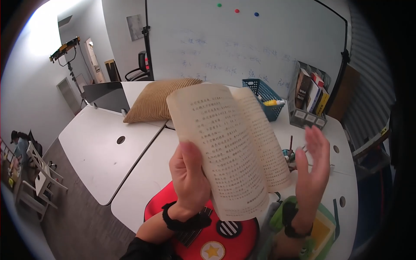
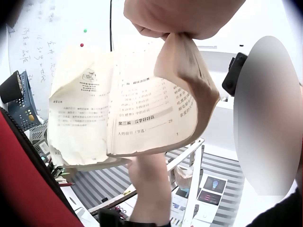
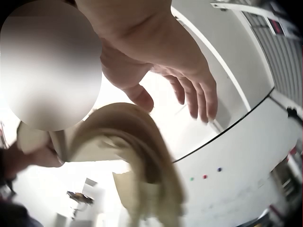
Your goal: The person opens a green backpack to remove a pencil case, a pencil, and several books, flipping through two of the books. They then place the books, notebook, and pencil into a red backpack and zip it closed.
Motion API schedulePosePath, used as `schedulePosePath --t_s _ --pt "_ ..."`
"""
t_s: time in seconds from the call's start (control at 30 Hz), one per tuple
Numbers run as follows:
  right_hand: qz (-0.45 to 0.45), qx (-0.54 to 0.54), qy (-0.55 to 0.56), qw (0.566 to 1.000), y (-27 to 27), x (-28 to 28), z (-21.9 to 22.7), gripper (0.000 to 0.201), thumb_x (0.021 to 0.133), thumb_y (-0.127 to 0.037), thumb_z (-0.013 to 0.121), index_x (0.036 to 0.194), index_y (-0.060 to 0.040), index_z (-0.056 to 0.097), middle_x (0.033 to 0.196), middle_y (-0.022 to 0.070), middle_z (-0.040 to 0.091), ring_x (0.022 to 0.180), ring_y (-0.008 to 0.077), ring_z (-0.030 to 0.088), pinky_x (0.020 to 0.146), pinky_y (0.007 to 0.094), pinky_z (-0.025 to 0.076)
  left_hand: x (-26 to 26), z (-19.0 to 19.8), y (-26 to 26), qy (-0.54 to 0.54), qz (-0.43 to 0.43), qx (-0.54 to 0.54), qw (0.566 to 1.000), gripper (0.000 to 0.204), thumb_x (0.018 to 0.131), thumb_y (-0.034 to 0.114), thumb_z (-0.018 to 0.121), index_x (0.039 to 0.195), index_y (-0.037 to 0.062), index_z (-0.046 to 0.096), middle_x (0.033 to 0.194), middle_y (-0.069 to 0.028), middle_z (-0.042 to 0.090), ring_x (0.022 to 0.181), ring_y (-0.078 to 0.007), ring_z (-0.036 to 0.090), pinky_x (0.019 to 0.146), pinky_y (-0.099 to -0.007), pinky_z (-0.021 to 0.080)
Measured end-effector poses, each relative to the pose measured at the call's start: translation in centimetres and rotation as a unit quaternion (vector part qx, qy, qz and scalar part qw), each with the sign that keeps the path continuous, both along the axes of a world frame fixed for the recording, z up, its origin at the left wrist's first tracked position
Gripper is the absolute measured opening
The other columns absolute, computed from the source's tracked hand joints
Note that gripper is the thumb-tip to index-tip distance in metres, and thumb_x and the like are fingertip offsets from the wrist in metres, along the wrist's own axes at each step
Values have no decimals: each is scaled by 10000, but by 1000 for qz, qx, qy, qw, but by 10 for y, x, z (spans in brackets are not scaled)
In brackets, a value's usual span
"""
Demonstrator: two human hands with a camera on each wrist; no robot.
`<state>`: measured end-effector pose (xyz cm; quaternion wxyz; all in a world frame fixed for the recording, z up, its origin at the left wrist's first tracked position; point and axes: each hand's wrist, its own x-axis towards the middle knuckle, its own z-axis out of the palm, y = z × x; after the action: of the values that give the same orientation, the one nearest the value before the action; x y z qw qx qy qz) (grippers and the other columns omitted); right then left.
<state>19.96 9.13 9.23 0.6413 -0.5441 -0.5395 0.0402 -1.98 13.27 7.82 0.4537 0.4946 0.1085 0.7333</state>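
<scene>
An open book (image 1: 221, 151) with printed pages is held up above the table, its pages bent. My left hand (image 1: 188, 177) grips its left edge, thumb on the page; the left wrist view shows this hand (image 2: 184, 16) pinching the curled pages of the book (image 2: 142, 113). To the right of the book, my right hand (image 1: 313, 169) is raised with fingers extended, apart from it and holding nothing. The right wrist view has that hand (image 3: 161, 52) above the curved, blurred book (image 3: 137, 127), fingers spread.
Below the book lie a red round item (image 1: 242, 242) and a green bag (image 1: 323, 216) on the white table (image 1: 95, 151). Behind are a brown cushion (image 1: 151, 102), a blue basket (image 1: 273, 112) and a book holder (image 1: 305, 119), with a whiteboard (image 1: 182, 26) beyond.
</scene>
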Motion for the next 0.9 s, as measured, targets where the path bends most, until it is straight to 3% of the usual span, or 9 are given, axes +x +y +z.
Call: schedulePosePath --t_s 0.1,0.2,0.3,0.5,0.6,0.63,0.7,0.8,0.9 --pt "330 -129 81 932 -29 -31 8 825 814 -225 757 1481 25 340 1356 269 555 1241 348 579 1084 426 420 5 0 -4 -36 -9 6 999 516 1098 393 335 1205 -50 577 1072 -89 690 909 -105 646 787 -246 519" --pt "396 -133 -49 907 -35 -54 10 852 789 -238 778 1472 29 344 1352 279 556 1225 332 595 1061 415 445 7 -3 -9 -39 -43 14 998 531 1095 405 323 1184 -43 595 1050 -82 699 877 -102 652 749 -242 525" --pt "420 -236 28 876 -44 -65 21 1054 695 -234 888 1499 56 272 1406 212 512 1269 285 552 1106 396 388 7 -11 -12 -17 -55 30 998 547 1092 418 316 1154 -39 611 1029 -78 703 851 -99 653 726 -239 527" --pt "371 -199 -17 907 -45 -54 17 821 777 -194 768 1453 33 361 1328 263 569 1191 331 612 1034 404 464 2 -15 -11 -5 -65 69 995 494 1105 347 319 1172 -52 602 1068 -86 694 914 -104 636 793 -259 517" --pt "233 -73 -9 970 -30 -39 6 789 758 -157 757 1426 43 389 1281 250 588 1134 329 637 993 407 494 7 -14 -9 28 32 86 995 467 1108 319 326 1179 -58 592 1092 -93 687 948 -105 625 829 -263 508" --pt "101 -42 -70 992 -23 -32 2 763 756 -133 744 1416 42 404 1269 247 592 1137 329 633 998 413 490 7 -12 -9 20 23 74 997 464 1108 318 326 1179 -58 590 1092 -93 687 946 -103 623 829 -261 507" --pt "-166 25 -185 968 -11 -23 -4 716 751 -86 718 1396 41 434 1244 241 600 1142 328 626 1009 425 481 6 -8 -8 4 5 50 999 459 1108 314 327 1179 -57 588 1094 -91 686 941 -101 620 828 -256 504" --pt "-47 40 -100 993 -33 -41 7 644 767 -37 666 1377 29 472 1267 237 592 1209 324 581 1058 452 433 8 -1 -11 -12 7 18 1000 454 1110 310 318 1164 -56 583 1086 -89 688 932 -94 619 821 -253 505" --pt "229 -61 -202 950 -55 -50 24 732 732 -162 732 1383 36 462 1297 226 586 1212 305 582 1054 424 440 10 -7 -13 -9 -8 10 1000 462 1112 314 308 1114 -44 600 1033 -69 694 887 -85 621 771 -245 508"
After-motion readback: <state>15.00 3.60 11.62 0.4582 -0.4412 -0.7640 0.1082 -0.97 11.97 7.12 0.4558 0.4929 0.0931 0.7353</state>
